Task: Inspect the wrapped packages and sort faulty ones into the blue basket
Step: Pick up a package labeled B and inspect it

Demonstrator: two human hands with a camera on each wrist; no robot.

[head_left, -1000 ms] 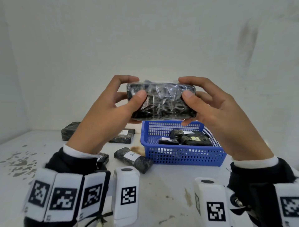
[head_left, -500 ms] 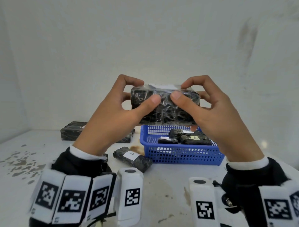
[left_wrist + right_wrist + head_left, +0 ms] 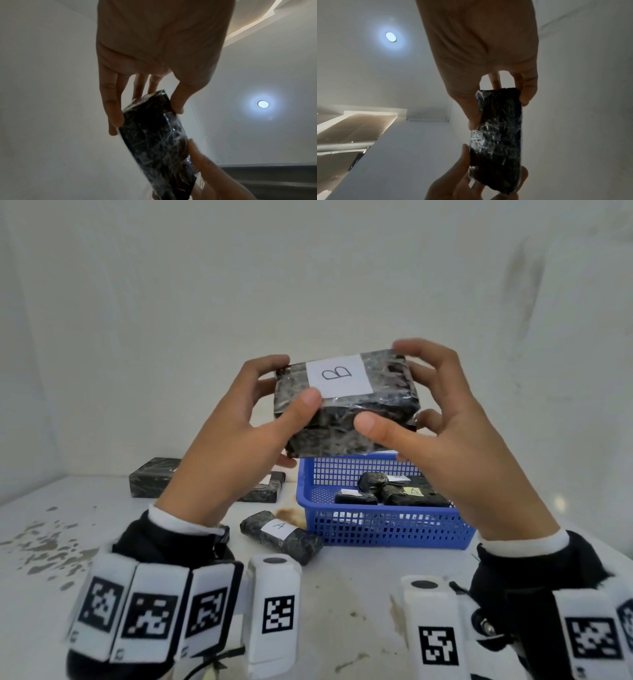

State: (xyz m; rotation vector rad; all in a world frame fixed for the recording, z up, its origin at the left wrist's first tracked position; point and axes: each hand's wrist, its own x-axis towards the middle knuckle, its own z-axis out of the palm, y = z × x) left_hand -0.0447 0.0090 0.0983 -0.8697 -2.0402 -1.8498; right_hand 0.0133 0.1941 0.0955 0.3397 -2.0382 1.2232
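A black package wrapped in clear film (image 3: 346, 419) (image 3: 154, 136) (image 3: 500, 135) is held up in the air above the blue basket (image 3: 383, 525). Its top face carries a white label (image 3: 337, 375) marked B. My left hand (image 3: 274, 412) (image 3: 145, 106) grips its left end, thumb on the near face and fingers behind. My right hand (image 3: 407, 392) (image 3: 498, 102) grips its right end the same way. The basket holds several dark wrapped packages (image 3: 407, 494).
On the white table (image 3: 342, 594) a wrapped package labelled A (image 3: 281, 534) lies just left of the basket. Two more dark packages (image 3: 152, 479) (image 3: 265, 491) lie further back on the left. White walls close the back and sides.
Both hands have turned the package toward me, so its labelled face marked B now shows on top. The package sits slightly higher than before.
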